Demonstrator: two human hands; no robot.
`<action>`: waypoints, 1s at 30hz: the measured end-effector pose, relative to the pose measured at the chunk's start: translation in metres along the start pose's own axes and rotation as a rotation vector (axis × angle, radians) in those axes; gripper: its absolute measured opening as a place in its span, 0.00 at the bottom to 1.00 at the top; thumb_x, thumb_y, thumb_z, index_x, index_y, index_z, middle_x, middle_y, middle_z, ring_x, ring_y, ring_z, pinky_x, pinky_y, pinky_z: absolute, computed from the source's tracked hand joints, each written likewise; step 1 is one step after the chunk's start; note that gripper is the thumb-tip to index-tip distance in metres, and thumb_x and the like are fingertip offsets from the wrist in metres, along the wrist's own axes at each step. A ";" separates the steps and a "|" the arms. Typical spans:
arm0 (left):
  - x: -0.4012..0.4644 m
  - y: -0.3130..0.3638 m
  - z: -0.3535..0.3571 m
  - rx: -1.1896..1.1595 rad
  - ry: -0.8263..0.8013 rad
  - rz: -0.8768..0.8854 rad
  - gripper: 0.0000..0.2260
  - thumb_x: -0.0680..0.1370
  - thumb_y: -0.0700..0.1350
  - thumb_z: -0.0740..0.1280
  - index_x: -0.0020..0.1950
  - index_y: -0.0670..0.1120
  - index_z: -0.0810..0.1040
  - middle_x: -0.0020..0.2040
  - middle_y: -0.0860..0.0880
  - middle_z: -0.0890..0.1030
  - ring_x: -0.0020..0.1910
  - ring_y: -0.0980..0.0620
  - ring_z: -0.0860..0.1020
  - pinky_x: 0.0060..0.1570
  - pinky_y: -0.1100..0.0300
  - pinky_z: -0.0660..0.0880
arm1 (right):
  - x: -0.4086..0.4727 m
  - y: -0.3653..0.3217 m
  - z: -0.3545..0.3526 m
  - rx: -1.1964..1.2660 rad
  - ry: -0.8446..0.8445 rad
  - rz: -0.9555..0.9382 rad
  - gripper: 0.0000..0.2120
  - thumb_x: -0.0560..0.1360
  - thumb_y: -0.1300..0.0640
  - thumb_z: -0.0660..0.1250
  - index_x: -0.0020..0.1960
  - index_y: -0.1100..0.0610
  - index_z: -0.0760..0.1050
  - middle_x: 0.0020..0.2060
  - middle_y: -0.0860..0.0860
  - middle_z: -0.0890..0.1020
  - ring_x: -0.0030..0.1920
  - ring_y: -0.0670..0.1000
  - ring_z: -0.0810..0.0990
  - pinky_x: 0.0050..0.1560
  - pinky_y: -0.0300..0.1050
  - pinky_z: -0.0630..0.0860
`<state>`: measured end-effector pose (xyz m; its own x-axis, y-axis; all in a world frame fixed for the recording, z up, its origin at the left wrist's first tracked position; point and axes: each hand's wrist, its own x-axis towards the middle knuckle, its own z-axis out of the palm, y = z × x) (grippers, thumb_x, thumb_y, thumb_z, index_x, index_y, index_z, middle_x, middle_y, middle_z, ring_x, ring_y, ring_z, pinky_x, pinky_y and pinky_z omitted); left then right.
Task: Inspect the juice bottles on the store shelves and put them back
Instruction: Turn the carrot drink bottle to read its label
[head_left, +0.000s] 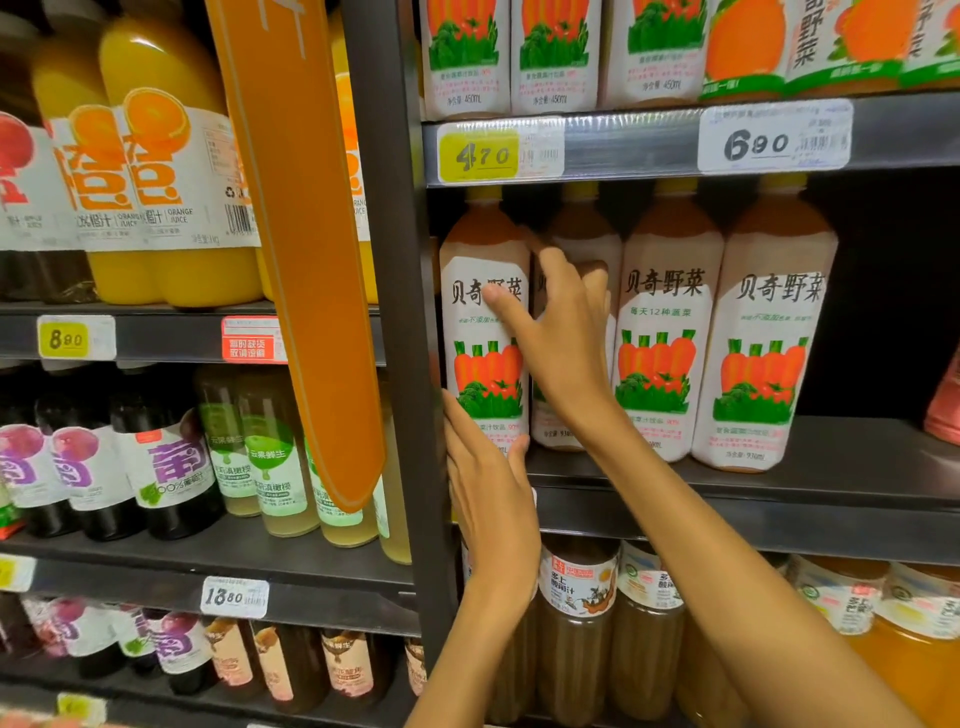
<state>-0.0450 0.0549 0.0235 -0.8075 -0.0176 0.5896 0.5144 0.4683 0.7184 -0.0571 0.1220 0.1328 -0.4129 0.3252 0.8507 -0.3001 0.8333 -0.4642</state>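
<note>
Orange-tinted carrot juice bottle (485, 332), white label with carrots and greens, stands upright at the left end of a row of four on the dark middle shelf (831, 467), close against the black upright post (400, 312). I see my right hand (558, 332) reaching in from the lower right, its grip spread: the thumb lies across the label text of that leftmost bottle, while the fingers reach toward the second bottle (587, 244) just behind, which is set further back than its neighbours. Whether the fingers actually curl round anything, I cannot tell. My left hand (491, 493) is raised low at the shelf's front edge, fingers straight and relaxed, fingertips touching the lower part of the leftmost bottle's label.

Two more matching bottles (667, 322) stand to the right, touching side by side. Above, a shelf rail carries a yellow price tag (480, 156) reading 4.70 and a white price tag (774, 137) reading 6.90, with smaller carrot-labelled bottles (511, 52) on top. Below, brown drink bottles (576, 623) with white labels sit in a row.

Left bay: orange juice bottles (171, 171) up high, dark grape juice bottles (166, 457) and pale green-labelled bottles (275, 457) beneath. An orange hanging sign (306, 249) droops across that bay.
</note>
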 end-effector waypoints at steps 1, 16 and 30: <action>0.000 0.000 0.000 0.002 0.005 -0.008 0.37 0.78 0.47 0.65 0.77 0.44 0.42 0.77 0.43 0.53 0.76 0.47 0.56 0.70 0.50 0.64 | 0.000 0.000 0.000 -0.031 -0.008 -0.011 0.17 0.76 0.47 0.68 0.51 0.61 0.71 0.44 0.50 0.72 0.53 0.56 0.67 0.54 0.54 0.66; -0.017 0.014 0.003 0.137 0.114 0.145 0.35 0.75 0.40 0.70 0.74 0.34 0.55 0.74 0.34 0.60 0.73 0.38 0.61 0.69 0.42 0.65 | 0.037 0.019 -0.049 -0.657 -0.013 -0.092 0.30 0.75 0.35 0.60 0.29 0.59 0.61 0.28 0.56 0.73 0.34 0.58 0.72 0.48 0.53 0.63; -0.020 0.002 -0.008 -0.062 0.029 0.259 0.25 0.78 0.38 0.63 0.74 0.43 0.60 0.71 0.46 0.66 0.71 0.53 0.63 0.71 0.58 0.60 | 0.039 0.018 -0.040 -0.575 -0.074 -0.015 0.31 0.69 0.35 0.69 0.26 0.54 0.56 0.21 0.48 0.62 0.28 0.52 0.64 0.39 0.47 0.57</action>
<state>-0.0253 0.0489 0.0166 -0.6386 0.0701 0.7664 0.7203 0.4051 0.5631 -0.0442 0.1677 0.1677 -0.4771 0.2970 0.8271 0.2005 0.9531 -0.2266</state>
